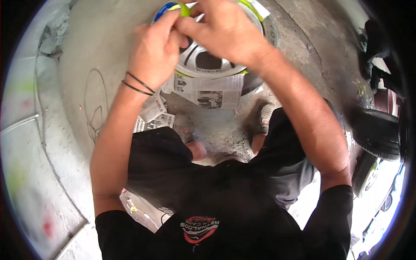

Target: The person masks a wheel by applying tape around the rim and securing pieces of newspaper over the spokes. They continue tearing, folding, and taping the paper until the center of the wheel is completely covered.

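My left hand [154,54], with dark bands at its wrist, meets my right hand [221,32] over the upper left rim of a silver wheel [208,74]. The fingers of both are closed in a pinch around a piece of yellow-green tape [185,9]. Just beyond my left fingers a blue curved item [163,10] shows, partly hidden by them. More yellow-green tape [249,6] runs along the wheel's edge. Printed newspaper [210,93] sticks out from under the wheel toward my feet.
Loose newspaper sheets [151,110] lie on the concrete floor near my left knee. A thin cable [104,93] loops on the floor at the left. Tires [376,133] stand at the far right. A paint-marked pale surface [26,147] borders the left side.
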{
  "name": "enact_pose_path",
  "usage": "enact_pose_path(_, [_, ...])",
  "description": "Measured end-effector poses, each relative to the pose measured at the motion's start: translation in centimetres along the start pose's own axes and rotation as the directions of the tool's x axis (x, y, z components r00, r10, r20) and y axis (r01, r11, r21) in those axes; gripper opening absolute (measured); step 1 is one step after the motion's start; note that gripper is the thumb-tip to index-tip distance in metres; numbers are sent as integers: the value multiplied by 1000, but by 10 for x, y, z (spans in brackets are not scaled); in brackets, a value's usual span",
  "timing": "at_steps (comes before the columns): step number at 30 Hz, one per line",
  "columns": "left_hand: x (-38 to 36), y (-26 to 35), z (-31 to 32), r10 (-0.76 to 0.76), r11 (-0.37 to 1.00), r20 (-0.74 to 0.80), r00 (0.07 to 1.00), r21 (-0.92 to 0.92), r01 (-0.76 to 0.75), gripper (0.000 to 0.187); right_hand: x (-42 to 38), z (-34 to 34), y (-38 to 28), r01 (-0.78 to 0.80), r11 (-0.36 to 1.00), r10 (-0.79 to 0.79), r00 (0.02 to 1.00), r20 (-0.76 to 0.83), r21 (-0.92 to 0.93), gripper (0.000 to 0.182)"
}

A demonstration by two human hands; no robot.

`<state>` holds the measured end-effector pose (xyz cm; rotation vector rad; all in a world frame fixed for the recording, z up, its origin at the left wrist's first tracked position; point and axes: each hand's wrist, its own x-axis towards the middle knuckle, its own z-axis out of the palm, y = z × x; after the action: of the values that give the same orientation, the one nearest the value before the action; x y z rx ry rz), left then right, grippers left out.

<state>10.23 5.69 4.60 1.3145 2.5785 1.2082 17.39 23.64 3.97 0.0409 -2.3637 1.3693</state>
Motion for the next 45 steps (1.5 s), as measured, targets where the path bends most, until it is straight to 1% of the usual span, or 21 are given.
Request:
enact_pose_path(2, [9, -3, -10, 151, 979, -20, 988, 140, -147, 26, 1, 14, -2, 13, 1000, -14, 998, -69, -14, 33])
enact_pose_path(4, [10, -19, -19, 158, 979, 28, 987, 126, -160, 24, 4, 19, -1, 0, 999, 4, 997, -75, 49, 26])
enact_pose_path(6, [4, -27, -29, -135, 978, 216, 967, -125, 165, 21, 10, 21, 4, -34, 998, 34, 999, -4, -54, 29])
enact_pose_path(8, [-1, -10, -46, -168, 972, 274, 947, -112, 205, 20, 14, 23, 11, -48, 988, 62, 994, 90, -145, 33])
enact_pose_path(10, [-8, -10, -61, -130, 972, 461, 878, -114, 204, 35, 9, 9, 15, 132, 984, -148, 981, 129, 124, 22])
enact_pose_path(12, [-19, -11, -61, -141, 959, 472, 870, -152, 238, 37, 0, 2, 12, 106, 981, -134, 976, 173, 163, 22])
enact_pose_path(14, [-29, -11, -62, -161, 944, 485, 860, -180, 278, 38, -3, 8, 13, 210, 977, -196, 959, 206, -48, 26])
enact_pose_path(17, [-30, -15, -65, -129, 951, 583, 802, -156, 267, 38, -4, 12, 13, 251, 959, -204, 935, 290, -135, 33])
enact_pose_path(20, [-32, -26, -66, -79, 967, 572, 816, -154, 202, 36, -2, 15, 0, 184, 954, -78, 915, 395, -238, 36])
enact_pose_path(22, [-33, -33, -70, -95, 968, 543, 834, -146, 205, 34, -3, 23, 1, 194, 913, -85, 951, 298, -358, 34])
enact_pose_path(26, [-41, -44, -78, -124, 973, 457, 881, -119, 199, 32, 2, 1, -3, 111, 966, -84, 989, 124, -235, 26])
enact_pose_path(27, [-43, -44, -79, -142, 975, 416, 898, -100, 201, 27, 4, -4, -14, -49, 992, 63, 991, 121, -113, 25])
enact_pose_path(30, [-44, -33, -81, -151, 979, 397, 905, -69, 193, 24, -5, -7, -25, 123, 984, -98, 978, 184, -126, 27])
enact_pose_path(32, [-43, -19, -76, -146, 980, 426, 893, -63, 190, 27, -15, -7, -31, 145, 970, -101, 970, 220, -194, 27])
enact_pose_path(34, [-42, -6, -65, -94, 995, 458, 884, 16, 97, 25, -25, -1, -23, 356, 902, -314, 929, 195, -245, 22])
enact_pose_path(35, [-42, -4, -62, -61, 997, 471, 880, -16, 77, 26, -23, 2, -5, 372, 895, -329, 923, 199, -245, 19])
enact_pose_path(38, [-34, 21, -59, -143, 990, 489, 861, 64, 128, 29, -39, -17, -37, 237, 906, -172, 963, 206, -351, 16])
enact_pose_path(39, [-38, 22, -54, -25, 999, 431, 902, -27, 41, 28, -44, -21, -39, 245, 905, -184, 962, 200, -348, 13])
enact_pose_path(42, [-40, 25, -46, -8, 988, 463, 886, -135, 80, 29, -60, -32, -44, 156, 955, -102, 971, 216, -252, 11])
enact_pose_path(43, [-40, 25, -42, 53, 994, 449, 892, -112, -2, 32, -64, -33, -37, 154, 959, -102, 971, 216, -237, 11])
enact_pose_path(45, [-38, 30, -39, 37, 996, 441, 897, -89, 2, 32, -69, -34, -35, 124, 963, -76, 977, 199, -240, 11])
